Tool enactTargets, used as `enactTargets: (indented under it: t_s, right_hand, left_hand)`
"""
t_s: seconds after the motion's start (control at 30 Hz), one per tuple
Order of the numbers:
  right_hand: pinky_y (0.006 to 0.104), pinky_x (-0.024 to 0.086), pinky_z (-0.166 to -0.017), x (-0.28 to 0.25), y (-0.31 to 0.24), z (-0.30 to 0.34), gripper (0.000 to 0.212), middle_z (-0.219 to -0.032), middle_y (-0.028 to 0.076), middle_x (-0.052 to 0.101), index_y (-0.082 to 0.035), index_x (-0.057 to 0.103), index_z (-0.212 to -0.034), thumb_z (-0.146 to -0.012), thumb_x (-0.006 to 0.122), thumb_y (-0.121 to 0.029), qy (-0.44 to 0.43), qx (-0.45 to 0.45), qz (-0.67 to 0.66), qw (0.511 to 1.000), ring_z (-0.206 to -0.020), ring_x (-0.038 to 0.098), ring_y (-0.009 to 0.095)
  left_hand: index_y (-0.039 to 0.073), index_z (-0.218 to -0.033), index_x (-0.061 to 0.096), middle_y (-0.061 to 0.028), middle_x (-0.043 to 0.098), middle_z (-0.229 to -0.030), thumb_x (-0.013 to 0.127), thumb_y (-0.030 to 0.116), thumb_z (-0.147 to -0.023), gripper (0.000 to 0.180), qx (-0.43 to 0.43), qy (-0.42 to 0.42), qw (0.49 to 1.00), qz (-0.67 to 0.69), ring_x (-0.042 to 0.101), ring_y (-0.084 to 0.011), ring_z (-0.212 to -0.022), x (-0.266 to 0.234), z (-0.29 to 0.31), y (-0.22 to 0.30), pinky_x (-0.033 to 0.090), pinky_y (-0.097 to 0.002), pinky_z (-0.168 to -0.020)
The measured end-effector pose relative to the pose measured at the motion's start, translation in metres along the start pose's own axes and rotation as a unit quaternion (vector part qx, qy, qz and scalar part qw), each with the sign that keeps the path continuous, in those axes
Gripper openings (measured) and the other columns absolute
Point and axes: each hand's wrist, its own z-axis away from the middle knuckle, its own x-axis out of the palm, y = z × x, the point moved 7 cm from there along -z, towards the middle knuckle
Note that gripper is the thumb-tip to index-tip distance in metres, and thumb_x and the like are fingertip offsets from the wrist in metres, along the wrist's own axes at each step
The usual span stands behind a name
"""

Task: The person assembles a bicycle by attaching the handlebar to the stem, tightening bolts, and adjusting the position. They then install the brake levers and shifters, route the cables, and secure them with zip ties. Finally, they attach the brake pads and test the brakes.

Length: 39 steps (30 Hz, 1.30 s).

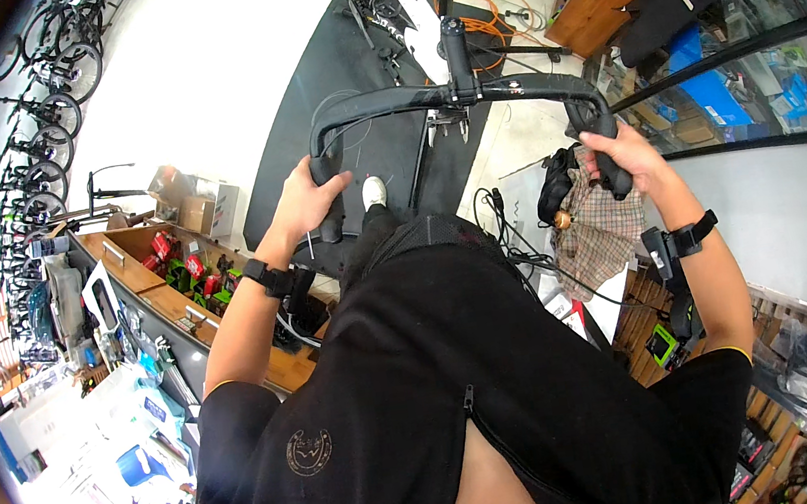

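Observation:
A black drop handlebar point(375, 104) crosses in front of me, clamped to the stem point(456, 49) of a bicycle with a white-and-black frame point(423, 28). My left hand point(306, 198) is closed around the bar's left drop, its thumb pointing inward. On the other side, my right hand point(629, 154) grips the right drop, with fingers partly hidden behind it. Thin loose cables point(365, 141) curve near the left bend. Below the bar, my shoe point(373, 191) rests on a dark mat point(296, 114).
Left of me stand wooden drawers point(128, 266) holding red and green items. Many bicycles point(54, 113) line the far left. An orange hose point(484, 5) lies beyond the bicycle. A glass case point(734, 70) and a checked cloth point(597, 228) are at the right. Black cables point(513, 239) hang near my waist.

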Motion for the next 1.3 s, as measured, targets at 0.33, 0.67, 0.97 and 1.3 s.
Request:
enactTargets:
  t_s: [0.33,0.67,0.97,1.3]
  right_hand:
    - [0.0412,0.047,-0.093,-0.015,-0.066,0.083,0.049,-0.12,0.021,0.06,0.004,0.054,-0.124,-0.087,0.074,-0.022,0.343,-0.339,0.53,0.698,-0.108,0.059,0.034]
    - [0.0439,0.048,-0.088,0.174,-0.014,0.143,0.059,-0.108,0.018,0.059,0.003,0.052,-0.126,-0.082,0.076,-0.029,-0.118,-0.341,0.404,0.84,-0.101,0.058,0.035]
    - [0.0429,0.05,-0.078,0.187,0.029,0.133,0.05,-0.104,0.014,0.057,-0.003,0.054,-0.124,-0.083,0.074,-0.024,0.003,-0.367,0.437,0.821,-0.092,0.062,0.032]
    - [0.0427,0.052,-0.078,0.218,0.021,0.134,0.045,-0.105,0.013,0.056,-0.003,0.059,-0.114,-0.074,0.076,-0.015,0.101,-0.338,0.366,0.861,-0.094,0.06,0.032]
  left_hand:
    - [-0.003,-0.137,0.05,-0.0003,0.056,-0.1,0.05,0.038,-0.104,0.053,0.029,-0.118,0.99,0.076,0.05,-0.0112,-0.095,0.034,0.033,0.008,0.043,-0.027,-0.09]
    - [-0.004,-0.141,0.045,-0.0173,0.064,-0.084,0.054,0.041,-0.101,0.06,0.157,-0.286,0.942,-0.072,0.064,-0.028,-0.08,0.089,0.073,0.075,0.05,-0.0349,-0.078]
    - [-0.002,-0.121,0.059,-0.0164,0.057,-0.063,0.07,0.027,-0.089,0.045,0.193,-0.291,0.929,-0.126,0.059,-0.0307,-0.058,0.069,0.08,0.104,0.045,-0.0403,-0.058]
    - [-0.003,-0.131,0.057,-0.0034,0.053,-0.066,0.066,0.024,-0.095,0.046,0.105,-0.288,0.931,-0.198,0.049,-0.0123,-0.061,-0.002,-0.025,0.034,0.043,-0.0304,-0.058]
